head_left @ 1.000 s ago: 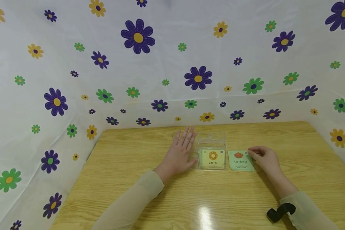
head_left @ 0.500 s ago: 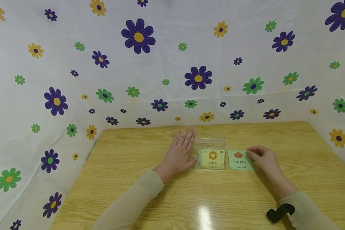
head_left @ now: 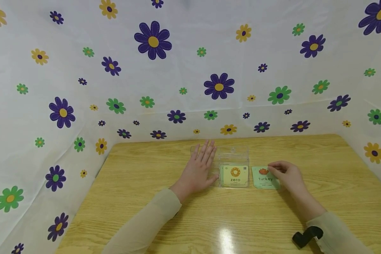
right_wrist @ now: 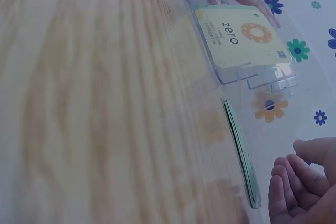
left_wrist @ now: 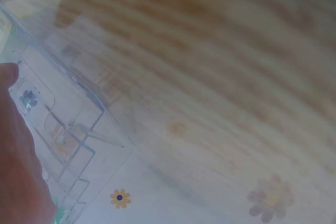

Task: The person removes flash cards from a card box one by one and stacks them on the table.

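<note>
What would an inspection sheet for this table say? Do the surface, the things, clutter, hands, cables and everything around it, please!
Surface: wood-grain table, shiny glare near the front.
Job's things: clear box holding a yellow "zero" card; green card stack topped by "turkey" to its right.
Clutter: nothing seen.
Hands: left hand at the box's left, fingers straight; right hand over the green card stack, fingers loosely curled, holding nothing visible.
Cables: nothing seen.
Surroundings: white cloth with purple, green and yellow flowers.

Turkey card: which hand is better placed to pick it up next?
Right hand, likely: it reaches over the upper right of the turkey card in the head view. The left hand lies on the opposite side of the clear box with the zero card.
</note>
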Demonstrator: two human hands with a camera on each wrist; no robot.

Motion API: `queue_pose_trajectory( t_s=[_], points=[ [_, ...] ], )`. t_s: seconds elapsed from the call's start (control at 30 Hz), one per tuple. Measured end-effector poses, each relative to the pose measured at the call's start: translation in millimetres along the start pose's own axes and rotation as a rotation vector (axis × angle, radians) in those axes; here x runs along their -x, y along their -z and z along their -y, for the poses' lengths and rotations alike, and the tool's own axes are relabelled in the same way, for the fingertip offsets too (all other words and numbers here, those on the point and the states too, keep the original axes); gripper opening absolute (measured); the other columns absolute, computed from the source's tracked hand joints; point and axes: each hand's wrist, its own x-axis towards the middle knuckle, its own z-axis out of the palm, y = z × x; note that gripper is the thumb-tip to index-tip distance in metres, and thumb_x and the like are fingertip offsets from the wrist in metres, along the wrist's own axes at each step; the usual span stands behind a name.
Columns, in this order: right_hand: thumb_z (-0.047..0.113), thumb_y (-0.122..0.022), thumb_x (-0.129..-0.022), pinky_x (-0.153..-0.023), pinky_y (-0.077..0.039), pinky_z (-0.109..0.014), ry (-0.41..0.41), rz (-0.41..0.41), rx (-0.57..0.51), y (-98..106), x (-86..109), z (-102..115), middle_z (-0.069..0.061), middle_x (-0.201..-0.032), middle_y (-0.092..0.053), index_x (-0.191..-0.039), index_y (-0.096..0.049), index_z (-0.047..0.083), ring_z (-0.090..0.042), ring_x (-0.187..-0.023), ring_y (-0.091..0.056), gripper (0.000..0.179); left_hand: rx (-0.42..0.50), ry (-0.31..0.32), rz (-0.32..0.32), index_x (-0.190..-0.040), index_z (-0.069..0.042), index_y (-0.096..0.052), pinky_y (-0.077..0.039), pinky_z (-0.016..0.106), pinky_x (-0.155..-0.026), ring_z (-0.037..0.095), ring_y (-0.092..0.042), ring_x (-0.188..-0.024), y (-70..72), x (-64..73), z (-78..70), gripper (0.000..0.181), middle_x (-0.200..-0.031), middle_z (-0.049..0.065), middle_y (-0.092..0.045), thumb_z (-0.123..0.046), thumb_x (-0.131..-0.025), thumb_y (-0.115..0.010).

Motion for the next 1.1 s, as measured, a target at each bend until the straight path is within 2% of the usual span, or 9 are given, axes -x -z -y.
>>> queue_pose_trajectory(
  t_s=[0.13,0.43,0.67,1.1],
  points=[
    [0.020,-0.067,-0.105,-0.074,-0.048,-0.013,0.031,0.009,0.004,-1.2,2.2,3.7,-0.021,-0.114,-0.075,-0.123,-0.072,-0.006,-0.004,-0.091,-0.059,0.032,0.007,0.002,-0.007,-0.171,-0.002,-0.006,-0.008,0.053,-0.137,0.037,-0.002,-0.168,-0.2,0.4,-0.1,0.100,-0.180,0.017,0.006,-0.073,-0.105,-0.033],
    [0.013,-0.066,-0.105,-0.077,-0.049,-0.009,0.069,0.038,-0.049,-6.5,4.9,10.5,-0.020,-0.109,-0.079,-0.125,-0.071,-0.007,0.013,-0.083,-0.061,0.028,0.008,-0.001,0.006,-0.170,-0.002,0.000,-0.008,0.054,-0.137,0.037,-0.001,-0.168,1.0,0.1,0.4,0.101,-0.179,0.017,0.011,-0.073,-0.105,-0.031],
    [0.012,-0.069,-0.104,-0.076,-0.053,-0.009,0.088,0.041,-0.080,-11.3,5.7,18.4,-0.024,-0.112,-0.078,-0.124,-0.070,-0.009,0.011,-0.082,-0.064,0.029,0.003,0.002,0.010,-0.170,-0.002,0.000,-0.008,0.053,-0.137,0.036,0.003,-0.168,0.8,0.2,0.5,0.101,-0.180,0.017,0.008,-0.073,-0.105,-0.031],
    [0.012,-0.070,-0.103,-0.074,-0.054,-0.013,0.151,0.045,-0.058,-19.1,7.7,33.0,-0.023,-0.114,-0.076,-0.122,-0.073,-0.007,0.009,-0.083,-0.060,0.027,0.012,0.003,0.036,-0.170,-0.003,0.004,-0.005,0.053,-0.137,0.035,0.011,-0.167,0.3,-0.5,0.1,0.101,-0.178,0.016,0.016,-0.074,-0.105,-0.029]
  ],
)
